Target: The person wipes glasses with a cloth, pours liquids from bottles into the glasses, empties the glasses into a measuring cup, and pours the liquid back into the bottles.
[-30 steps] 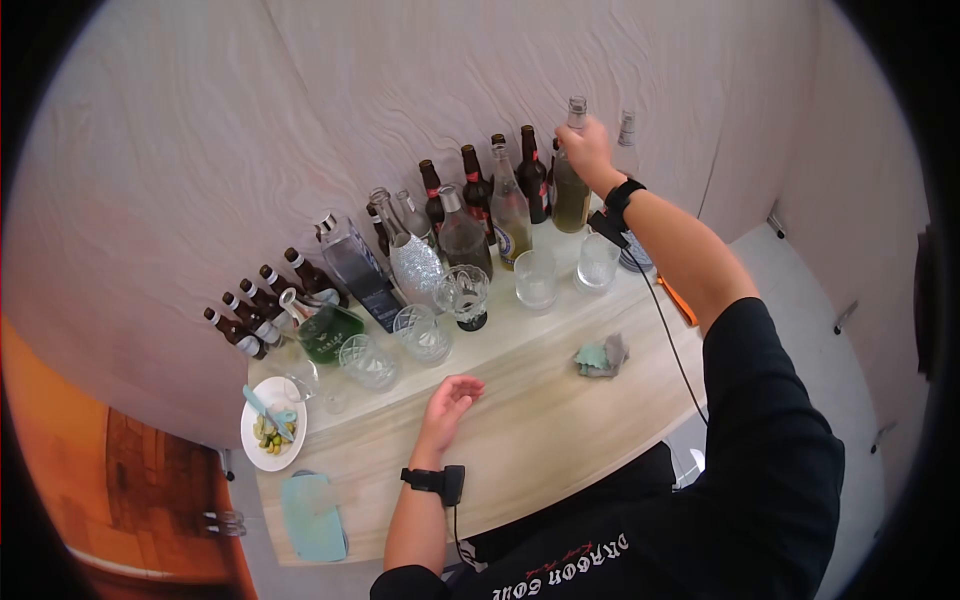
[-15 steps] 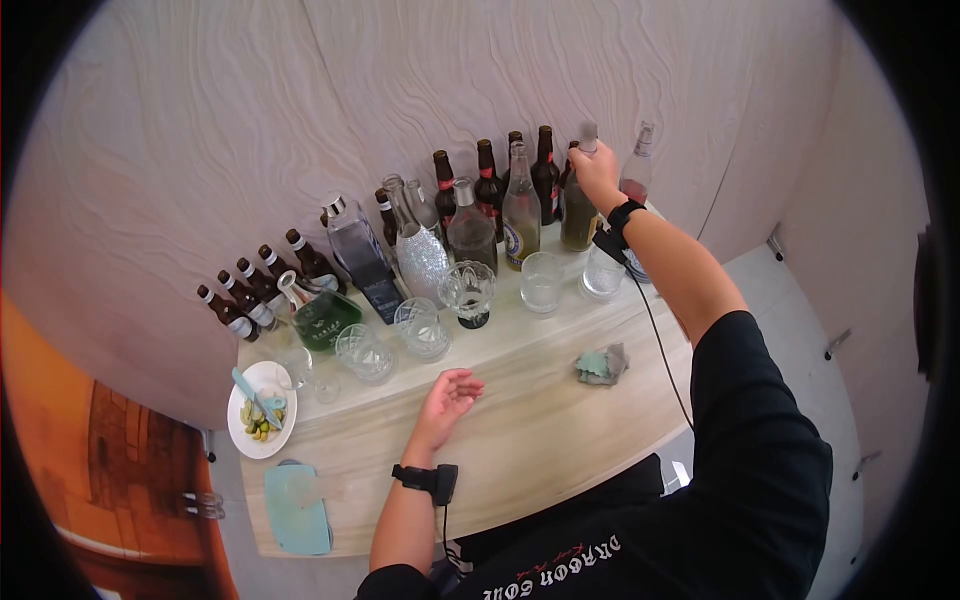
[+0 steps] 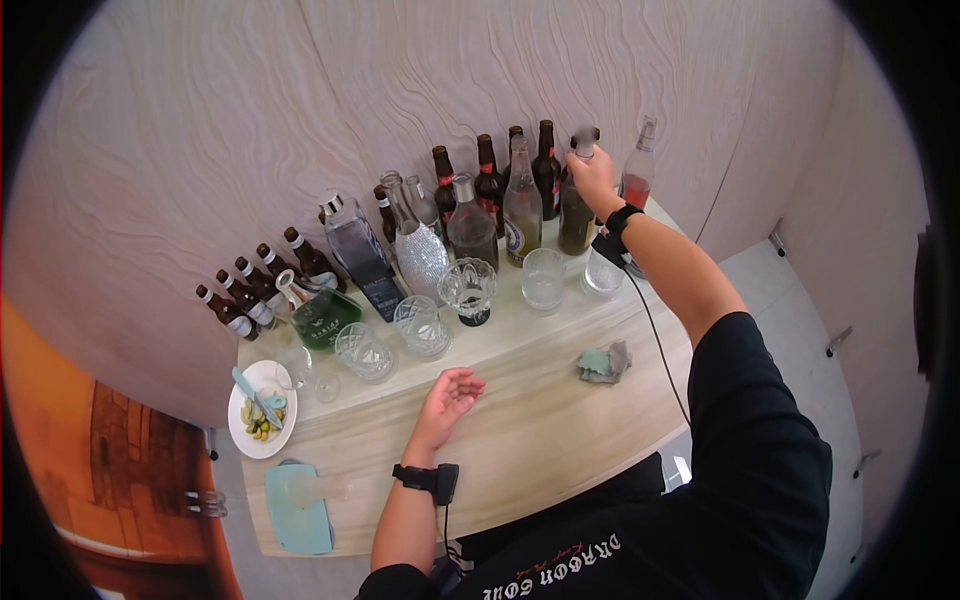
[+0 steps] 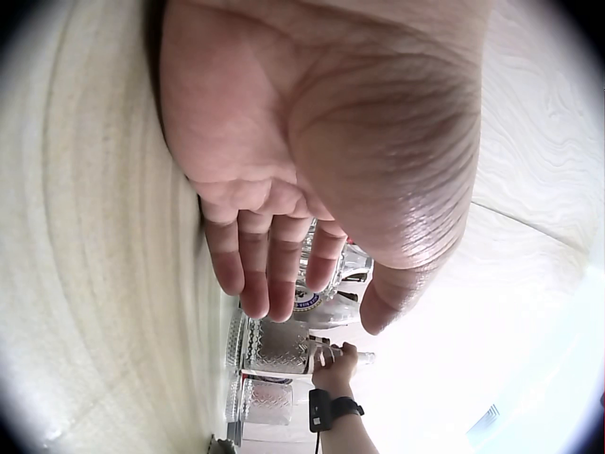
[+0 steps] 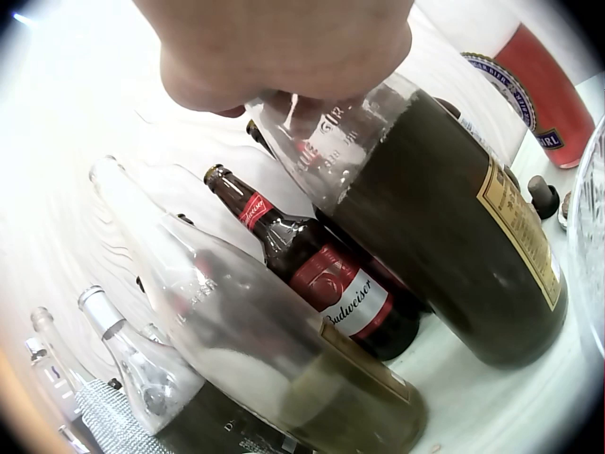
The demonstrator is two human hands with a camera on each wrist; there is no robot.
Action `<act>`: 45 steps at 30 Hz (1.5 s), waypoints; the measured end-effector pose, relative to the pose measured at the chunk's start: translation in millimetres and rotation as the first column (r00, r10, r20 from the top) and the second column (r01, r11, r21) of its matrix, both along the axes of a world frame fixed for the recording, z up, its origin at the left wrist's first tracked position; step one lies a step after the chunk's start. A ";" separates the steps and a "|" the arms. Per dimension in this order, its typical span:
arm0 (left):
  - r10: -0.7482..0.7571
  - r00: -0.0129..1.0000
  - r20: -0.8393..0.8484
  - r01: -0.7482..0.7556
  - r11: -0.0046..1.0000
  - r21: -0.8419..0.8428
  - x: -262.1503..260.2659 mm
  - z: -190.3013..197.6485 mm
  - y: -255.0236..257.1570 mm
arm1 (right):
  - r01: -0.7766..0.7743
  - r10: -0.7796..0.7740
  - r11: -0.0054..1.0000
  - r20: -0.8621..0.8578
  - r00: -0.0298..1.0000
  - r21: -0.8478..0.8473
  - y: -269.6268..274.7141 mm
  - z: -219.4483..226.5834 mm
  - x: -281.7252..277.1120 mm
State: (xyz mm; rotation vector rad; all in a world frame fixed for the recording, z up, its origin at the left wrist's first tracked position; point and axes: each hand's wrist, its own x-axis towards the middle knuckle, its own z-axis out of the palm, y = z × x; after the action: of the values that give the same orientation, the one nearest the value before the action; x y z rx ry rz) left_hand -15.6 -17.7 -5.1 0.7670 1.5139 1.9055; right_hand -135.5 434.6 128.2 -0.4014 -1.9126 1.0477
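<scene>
From where I stand, the right hand (image 3: 595,180) is reaching to the upper right of the head view, with its fingers wrapped around the neck of a clear glass bottle (image 3: 577,222) filled with dark green liquid. That bottle stands near the back edge of the pale wooden table (image 3: 520,430); in the right wrist view it leans across the right half, a yellowish label on its side, and its base looks to be down on the tabletop.

Just beside it are a bottle of pink-red liquid (image 3: 637,188) at the upper right and a clear bottle with a round label (image 3: 521,215) on the other side. A Budweiser bottle (image 5: 354,293) shows between two of the bottles in the middle of the right wrist view.

The left hand (image 3: 447,408) is near the centre of the head view, just above or on the table, I can't say which. It holds nothing: the fingers are loosely extended side by side, the thumb apart.

In front of the bottles, a plain tumbler (image 3: 543,280) and a footed cut-glass goblet (image 3: 467,288) stand near the middle of the frame. A crumpled cloth (image 3: 604,363) lies right of centre, while a white plate (image 3: 238,420) of cut fruit (image 3: 262,424) sits at the lower left, above a pale-blue board (image 3: 312,530).
</scene>
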 end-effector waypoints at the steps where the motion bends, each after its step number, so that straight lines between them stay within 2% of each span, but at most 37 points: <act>1: 0.000 1.000 -0.001 0.000 1.000 -0.002 0.0 0.3 0.0 | -0.004 0.004 1.000 0.011 1.000 -0.011 -1.2 0.2 1.6; 11: 0.005 1.000 -0.015 -0.005 1.000 -0.010 1.3 -0.2 0.4 | -0.053 0.053 0.999 0.023 0.998 -0.008 2.3 -5.0 6.8; 14: -0.001 1.000 -0.017 0.001 1.000 -0.012 1.7 2.2 0.8 | -0.084 0.082 0.996 0.119 0.989 0.014 7.0 -5.2 9.1; 16: 0.002 1.000 -0.005 -0.002 1.000 0.006 2.3 3.8 0.8 | -0.200 0.191 0.978 -0.130 0.973 -0.055 7.8 -5.4 7.0; 17: -0.001 1.000 -0.005 0.001 1.000 -0.001 2.2 3.8 1.5 | -0.196 0.187 0.979 -0.132 0.973 -0.061 11.9 -6.3 11.3; 19: 0.014 1.000 -0.017 -0.014 1.000 0.014 2.7 0.8 1.3 | -0.039 0.059 0.994 -0.198 0.978 0.104 -1.1 19.8 46.5; 20: 0.011 1.000 -0.016 -0.011 1.000 0.002 2.6 -0.7 1.2 | -0.027 0.054 0.995 -0.283 0.957 0.101 -15.7 31.2 69.0; 21: 0.017 1.000 -0.026 -0.016 1.000 0.018 1.9 -2.1 1.3 | -0.025 0.050 0.996 -0.285 0.957 0.089 -27.5 38.9 94.9; 23: 0.020 0.999 -0.040 -0.020 1.000 0.014 2.1 -2.0 0.1 | -0.303 0.259 0.946 -0.294 0.920 -0.115 -48.4 40.9 145.6; 25: 0.074 0.994 0.074 -0.079 0.995 0.068 3.9 0.8 1.1 | -0.573 0.536 0.803 -0.219 0.815 -0.166 -56.0 21.0 188.9; 26: 0.071 0.995 0.070 -0.075 0.996 0.050 6.2 5.9 5.3 | -0.587 0.589 0.804 -0.013 0.808 -0.098 -60.9 14.1 211.1; 27: 0.084 0.986 0.143 -0.092 0.995 0.047 9.9 14.0 11.7 | -0.615 0.608 0.788 0.197 0.769 -0.034 -67.2 8.6 231.0; 28: 0.103 0.971 0.217 -0.115 0.992 0.043 14.9 21.9 17.4 | -0.640 0.610 0.769 0.304 0.732 -0.003 -75.8 4.8 248.1; 29: 0.115 0.969 0.216 -0.124 0.992 0.025 18.7 30.2 24.3 | -0.670 0.604 0.742 0.408 0.685 0.026 -83.0 -0.9 261.4; 30: 0.054 0.915 0.399 -0.122 0.982 0.147 20.4 39.2 34.2 | -0.677 0.616 0.736 0.399 0.679 0.015 -86.1 -12.5 270.0; 31: -0.029 0.829 0.558 -0.145 0.953 0.266 21.0 45.0 43.5 | -0.673 0.565 0.735 0.476 0.674 0.082 -87.5 -27.4 277.3; 32: -0.015 0.830 0.557 -0.153 0.955 0.254 18.3 47.8 52.8 | -0.670 0.503 0.727 0.546 0.670 0.152 -88.4 -40.9 283.2; 34: -0.093 0.646 0.758 -0.320 0.868 0.380 7.5 49.8 72.8 | -0.673 0.468 0.714 0.583 0.664 0.194 -91.2 -66.0 293.5; 35: -0.083 0.651 0.754 -0.318 0.873 0.371 3.3 50.5 81.8 | -0.671 0.418 0.702 0.625 0.660 0.239 -91.4 -73.9 296.4; 36: -0.087 0.631 0.771 -0.355 0.851 0.387 -1.6 50.1 89.9 | -0.717 0.416 0.676 0.716 0.560 0.168 -90.2 -78.4 296.5; 37: -0.091 0.612 0.786 -0.390 0.829 0.400 -6.8 49.0 97.1 | -0.714 0.425 0.681 0.705 0.567 0.164 -90.5 -82.5 297.6; 39: -0.076 0.626 0.776 -0.408 0.816 0.409 -20.0 39.5 109.0 | -0.704 0.296 0.646 0.753 0.588 0.296 -94.1 -89.4 300.3; 40: -0.074 0.633 0.771 -0.433 0.792 0.432 -25.8 36.4 114.0 | -0.700 0.302 0.651 0.747 0.592 0.292 -96.0 -90.3 301.6; 42: -0.033 0.631 0.775 -0.470 0.778 0.416 -33.5 32.9 122.7 | -0.654 0.242 0.631 0.694 0.678 0.418 -100.1 -86.3 305.2; 45: -0.001 0.611 0.792 -0.523 0.750 0.404 -41.4 29.0 135.5 | -0.645 0.292 0.591 0.616 0.731 0.485 -102.1 -88.1 302.8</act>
State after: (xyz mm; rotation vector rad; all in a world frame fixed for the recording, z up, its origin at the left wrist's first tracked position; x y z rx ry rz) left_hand -57.0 117.8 23.8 -0.1334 0.4689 2.5363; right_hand 167.3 332.4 40.1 0.3736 -2.8021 0.4815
